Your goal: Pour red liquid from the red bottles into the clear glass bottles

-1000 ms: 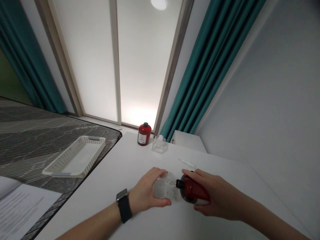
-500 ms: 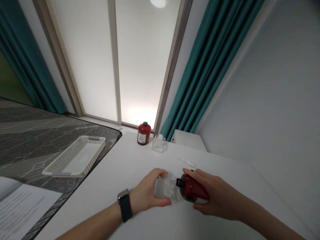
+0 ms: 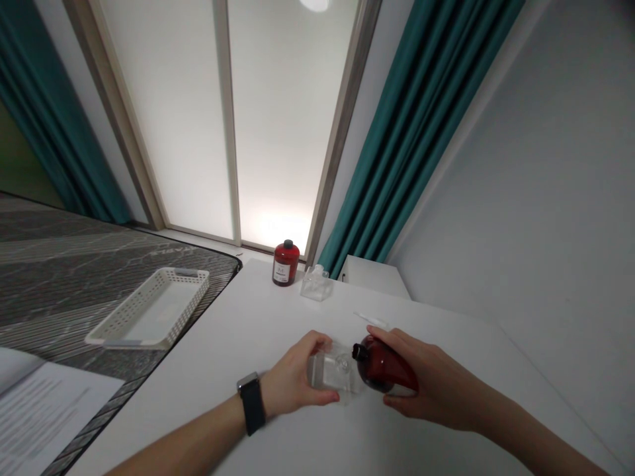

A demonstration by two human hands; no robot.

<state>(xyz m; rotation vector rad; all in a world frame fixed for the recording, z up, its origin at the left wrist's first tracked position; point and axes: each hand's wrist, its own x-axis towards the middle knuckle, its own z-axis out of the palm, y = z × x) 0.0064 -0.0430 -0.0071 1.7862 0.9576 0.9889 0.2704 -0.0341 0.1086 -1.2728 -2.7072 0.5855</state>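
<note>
My left hand (image 3: 295, 377), with a dark-banded watch at the wrist, wraps around a clear square bottle (image 3: 331, 371) on the white table. The bottle's open neck faces up. In my right hand (image 3: 421, 383) is a dark red bottle (image 3: 384, 365), tipped to the left. Its uncapped black mouth hangs just above and beside the clear bottle's neck; I cannot see any liquid passing between them. Behind my right fingers lies a thin clear plastic piece (image 3: 371, 320), probably a pump tube, partly hidden.
Toward the table's far edge stand another red bottle (image 3: 286, 264) with a black cap and a second clear bottle (image 3: 315, 284). A white perforated basket (image 3: 149, 311) rests on the dark patterned surface at left, with printed paper (image 3: 54, 416) nearer me. A white cabinet (image 3: 374, 276) stands beyond the table.
The red bottle's mouth has shifted slightly up and to the right, uncovering the clear bottle's neck. The clear bottle leans or turns a little differently in my left hand.
</note>
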